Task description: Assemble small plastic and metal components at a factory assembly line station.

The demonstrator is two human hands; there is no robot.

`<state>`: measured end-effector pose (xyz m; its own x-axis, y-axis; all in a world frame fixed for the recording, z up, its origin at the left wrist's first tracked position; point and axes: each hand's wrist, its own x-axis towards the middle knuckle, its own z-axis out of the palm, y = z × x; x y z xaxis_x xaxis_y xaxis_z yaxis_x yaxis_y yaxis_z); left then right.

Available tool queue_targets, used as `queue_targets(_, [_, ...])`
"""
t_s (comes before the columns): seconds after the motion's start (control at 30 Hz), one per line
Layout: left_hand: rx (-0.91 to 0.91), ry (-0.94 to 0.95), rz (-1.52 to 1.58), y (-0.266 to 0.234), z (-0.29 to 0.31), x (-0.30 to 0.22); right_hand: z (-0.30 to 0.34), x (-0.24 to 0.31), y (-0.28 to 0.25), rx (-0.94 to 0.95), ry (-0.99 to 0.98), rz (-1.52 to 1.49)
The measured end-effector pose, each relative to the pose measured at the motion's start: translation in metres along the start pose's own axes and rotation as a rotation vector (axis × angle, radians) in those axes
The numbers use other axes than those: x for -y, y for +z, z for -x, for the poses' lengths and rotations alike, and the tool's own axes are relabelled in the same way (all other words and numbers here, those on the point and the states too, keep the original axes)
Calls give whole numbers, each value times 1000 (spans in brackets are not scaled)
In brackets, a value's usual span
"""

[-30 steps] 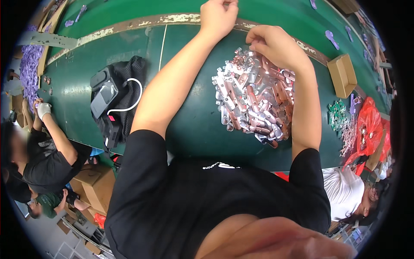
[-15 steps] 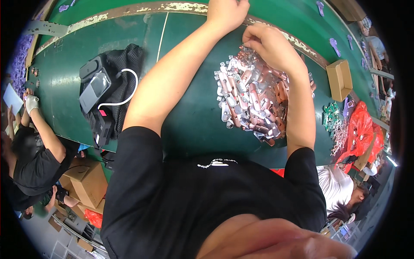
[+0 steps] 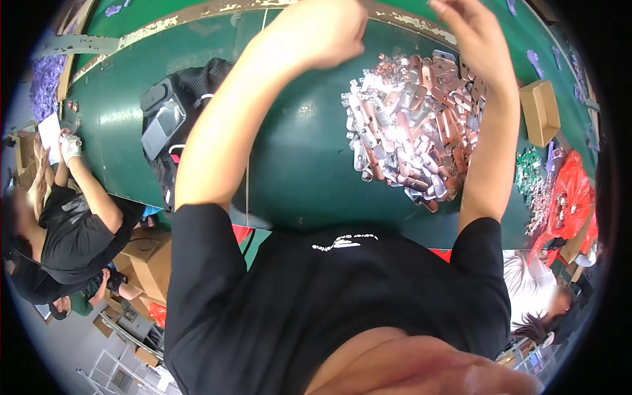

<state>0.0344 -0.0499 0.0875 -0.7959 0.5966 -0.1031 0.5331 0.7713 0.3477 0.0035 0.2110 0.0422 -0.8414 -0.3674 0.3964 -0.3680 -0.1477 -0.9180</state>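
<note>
My left hand (image 3: pixel 329 34) is raised over the far side of the green table, its fingers curled inward; whatever they may hold is hidden. At the top edge of the view, my right hand (image 3: pixel 478 41) has its thumb and finger drawn close together, with something too small to name at the tips. Below and between my arms lies a heap of small elongated parts (image 3: pixel 401 141), some clear or silvery, some copper-brown and glossy. Tiny copper-coloured pieces (image 3: pixel 394 67) lie at the heap's far edge.
A dark mesh cloth with a grey device (image 3: pixel 164 131) lies left of my left arm. To the right are an open cardboard box (image 3: pixel 540 113), small green parts (image 3: pixel 528 172) and a red plastic bag (image 3: pixel 574 191). Other people sit at both sides. Purple pieces lie on the green strip beyond.
My hands have moved apart: the left nearer to me, the right up and to the right, off the heap's far edge. The whole view has shifted slightly.
</note>
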Motion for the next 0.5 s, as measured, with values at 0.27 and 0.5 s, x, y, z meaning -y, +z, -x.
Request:
queue_targets(0.27, [-25, 265, 163, 39, 47, -14, 0, 46, 18, -248, 248, 367])
queue_targets(0.5, [20, 290, 235, 52, 44, -10, -3, 44, 15, -229, 216, 304])
